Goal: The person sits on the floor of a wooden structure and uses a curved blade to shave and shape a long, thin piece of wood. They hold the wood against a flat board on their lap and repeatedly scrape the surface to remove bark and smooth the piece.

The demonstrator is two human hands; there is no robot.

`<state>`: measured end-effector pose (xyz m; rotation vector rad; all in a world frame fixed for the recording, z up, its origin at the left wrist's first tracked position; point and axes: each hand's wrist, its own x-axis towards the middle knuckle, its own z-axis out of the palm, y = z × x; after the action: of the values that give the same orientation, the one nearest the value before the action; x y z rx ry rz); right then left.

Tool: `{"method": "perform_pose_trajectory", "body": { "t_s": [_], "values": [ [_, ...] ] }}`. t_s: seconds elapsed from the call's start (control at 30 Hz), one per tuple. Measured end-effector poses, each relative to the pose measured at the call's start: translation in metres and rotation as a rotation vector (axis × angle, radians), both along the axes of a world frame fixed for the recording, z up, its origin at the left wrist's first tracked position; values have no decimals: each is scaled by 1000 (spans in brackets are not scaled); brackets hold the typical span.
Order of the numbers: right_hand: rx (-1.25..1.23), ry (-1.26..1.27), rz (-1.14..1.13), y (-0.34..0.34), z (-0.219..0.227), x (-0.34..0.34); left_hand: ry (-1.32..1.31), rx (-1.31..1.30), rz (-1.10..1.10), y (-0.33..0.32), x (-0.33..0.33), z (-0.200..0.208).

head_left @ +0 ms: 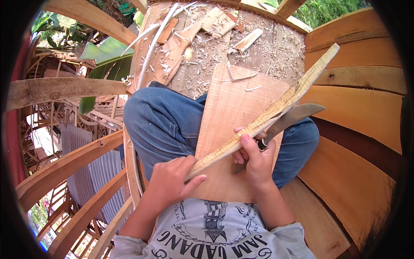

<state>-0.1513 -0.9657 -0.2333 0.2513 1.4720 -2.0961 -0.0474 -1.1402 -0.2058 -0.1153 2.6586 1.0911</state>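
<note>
A long pale wooden strip (276, 105) with a rough yellowish face slants up to the right over my lap. My left hand (171, 178) is closed around its lower end. In my right hand (255, 160) is a knife (291, 122) with a broad curved blade and a black collar; the fingers wrap its handle, most of which they hide. The blade points up and right, just beneath the strip. My right thumb presses against the strip's underside edge. Below both hands a wide, flat wooden board (233, 103) rests across my jeans (161, 118), with a few curled shavings on it.
Shavings and wood offcuts (249, 40) litter the plank floor (276, 56) ahead. Long thin strips (157, 45) lie at the far left. Slatted wooden rails (69, 90) run along the left, and a plank wall (349, 116) stands close on the right.
</note>
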Motion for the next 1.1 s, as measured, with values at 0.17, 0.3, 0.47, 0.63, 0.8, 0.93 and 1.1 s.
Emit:
{"method": "perform_pose_trajectory", "body": {
  "t_s": [0.17, 0.3, 0.47, 0.63, 0.8, 0.93, 1.1],
  "values": [
    [96, 36, -56, 36, -2, -8, 878, 794, 268, 15, -31, 71],
    [128, 13, -101, 53, -13, -1, 1044, 1317, -48, 58, -62, 100],
    [111, 75, -61, 44, -10, 6, 976, 1479, -139, 99, -69, 112],
    [144, 56, -93, 54, -18, 2, 941, 1604, -142, 123, -77, 110],
    [108, 111, -62, 54, -22, 1, 961, 1707, -136, 156, -73, 121],
    [106, 123, -75, 55, -27, 1, 987, 1768, -146, 174, -77, 126],
    [128, 132, -97, 52, -27, 0, 987, 1812, -189, 191, -82, 131]
  ]
}}
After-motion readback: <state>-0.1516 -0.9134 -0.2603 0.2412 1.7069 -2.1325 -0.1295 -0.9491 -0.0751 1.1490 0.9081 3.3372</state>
